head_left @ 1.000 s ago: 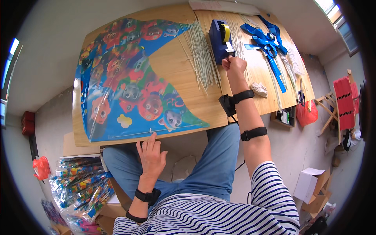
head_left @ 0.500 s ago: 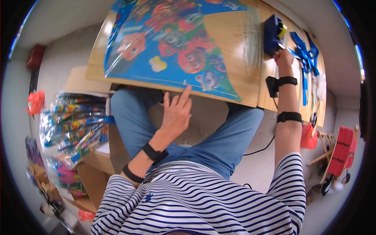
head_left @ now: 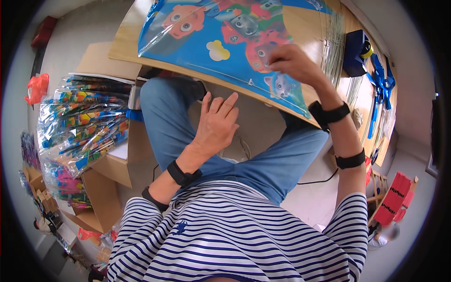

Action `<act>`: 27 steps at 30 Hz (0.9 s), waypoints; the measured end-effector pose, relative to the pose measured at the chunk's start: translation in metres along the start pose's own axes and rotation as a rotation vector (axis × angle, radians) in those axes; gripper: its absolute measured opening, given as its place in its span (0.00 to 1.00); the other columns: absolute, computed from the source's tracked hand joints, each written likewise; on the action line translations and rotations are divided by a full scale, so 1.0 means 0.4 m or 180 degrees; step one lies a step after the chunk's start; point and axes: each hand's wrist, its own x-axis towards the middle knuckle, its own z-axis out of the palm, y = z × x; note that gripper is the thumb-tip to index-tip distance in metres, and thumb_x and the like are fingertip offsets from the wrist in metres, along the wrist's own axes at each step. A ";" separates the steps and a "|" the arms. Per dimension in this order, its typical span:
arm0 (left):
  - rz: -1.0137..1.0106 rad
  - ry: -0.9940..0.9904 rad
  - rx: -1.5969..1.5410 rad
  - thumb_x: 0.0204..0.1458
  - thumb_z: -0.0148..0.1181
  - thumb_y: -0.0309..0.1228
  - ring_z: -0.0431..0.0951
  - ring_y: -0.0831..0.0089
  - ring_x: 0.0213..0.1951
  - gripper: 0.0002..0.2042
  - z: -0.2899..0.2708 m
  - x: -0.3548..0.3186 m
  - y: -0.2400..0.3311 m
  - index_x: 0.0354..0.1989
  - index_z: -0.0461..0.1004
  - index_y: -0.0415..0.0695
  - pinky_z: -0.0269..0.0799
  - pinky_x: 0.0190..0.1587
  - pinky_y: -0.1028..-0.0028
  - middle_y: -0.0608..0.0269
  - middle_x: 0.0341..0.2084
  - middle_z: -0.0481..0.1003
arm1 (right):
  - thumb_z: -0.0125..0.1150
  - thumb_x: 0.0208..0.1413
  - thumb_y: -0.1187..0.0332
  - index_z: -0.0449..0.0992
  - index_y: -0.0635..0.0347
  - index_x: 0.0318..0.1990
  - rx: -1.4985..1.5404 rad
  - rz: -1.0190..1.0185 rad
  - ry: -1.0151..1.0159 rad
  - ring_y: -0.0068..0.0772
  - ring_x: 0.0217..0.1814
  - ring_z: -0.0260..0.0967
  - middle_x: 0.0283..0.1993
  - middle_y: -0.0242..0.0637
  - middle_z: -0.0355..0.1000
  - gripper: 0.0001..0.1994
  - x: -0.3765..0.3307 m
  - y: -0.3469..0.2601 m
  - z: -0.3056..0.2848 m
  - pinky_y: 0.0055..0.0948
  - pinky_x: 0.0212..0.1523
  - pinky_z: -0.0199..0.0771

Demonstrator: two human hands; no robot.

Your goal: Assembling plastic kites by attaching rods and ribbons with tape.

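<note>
A blue printed sheet (head_left: 218, 50) with cartoon animal faces and a glossy clear film lies on the wooden table (head_left: 123, 44). Along its near edge runs a thin white rod (head_left: 221, 74) with a small white clip (head_left: 250, 82). Just short of the table's front edge, above my lap, my left hand (head_left: 217, 123) has its fingers apart and holds nothing. Over the sheet's right part hovers my right hand (head_left: 298, 66), thumb and fingertips pinched together. Whatever may be between those fingertips is too small to make out.
A dark blue tape dispenser (head_left: 355, 54) with a yellow core stands at the far right, beside thin pale rods (head_left: 332, 42). Blue straps (head_left: 381, 84) lie at the table's right edge. Left of me, wrapped colourful packs (head_left: 84, 120) sit over a cardboard box (head_left: 109, 197).
My right hand has left the tape dispenser and come leftward over the sheet, still pinched. The left hand stays near the table's edge, fingers apart. The view has shifted slightly.
</note>
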 end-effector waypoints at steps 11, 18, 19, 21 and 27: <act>0.0120 0.0194 -0.0173 0.36 0.68 0.28 0.66 0.55 0.51 0.17 0.018 0.038 -0.010 0.36 0.73 0.37 0.53 0.62 0.42 0.53 0.56 0.67 | 0.61 0.39 0.74 0.75 0.65 0.24 -0.1092 -0.0385 -0.0686 0.50 0.33 0.71 0.27 0.46 0.72 0.04 0.095 0.002 0.126 0.42 0.34 0.68; 0.0135 0.0178 -0.0119 0.35 0.69 0.27 0.67 0.55 0.52 0.19 0.026 0.059 -0.011 0.38 0.73 0.39 0.55 0.62 0.46 0.56 0.57 0.67 | 0.60 0.40 0.75 0.75 0.64 0.24 -0.1352 -0.0355 -0.0667 0.52 0.35 0.70 0.28 0.46 0.72 0.03 0.096 0.001 0.132 0.45 0.35 0.68; 0.0143 0.0200 -0.0121 0.35 0.69 0.27 0.67 0.55 0.52 0.19 0.027 0.061 -0.010 0.38 0.73 0.39 0.55 0.62 0.46 0.56 0.57 0.67 | 0.59 0.40 0.75 0.75 0.64 0.24 -0.1390 -0.0396 -0.0639 0.52 0.35 0.70 0.28 0.46 0.72 0.03 0.095 0.000 0.133 0.45 0.35 0.67; 0.0155 0.0213 -0.0127 0.35 0.69 0.27 0.67 0.55 0.53 0.18 0.028 0.064 -0.009 0.38 0.73 0.39 0.55 0.62 0.46 0.56 0.57 0.67 | 0.59 0.40 0.75 0.75 0.64 0.24 -0.1426 -0.0370 -0.0690 0.52 0.36 0.70 0.28 0.46 0.72 0.02 0.096 -0.003 0.135 0.45 0.36 0.67; 0.0172 0.0187 -0.0146 0.35 0.68 0.27 0.67 0.55 0.53 0.17 0.027 0.069 -0.009 0.36 0.73 0.39 0.55 0.62 0.44 0.56 0.57 0.67 | 0.58 0.41 0.76 0.76 0.64 0.24 -0.1560 -0.0355 -0.0759 0.52 0.39 0.69 0.30 0.45 0.72 0.02 0.100 -0.015 0.139 0.45 0.37 0.66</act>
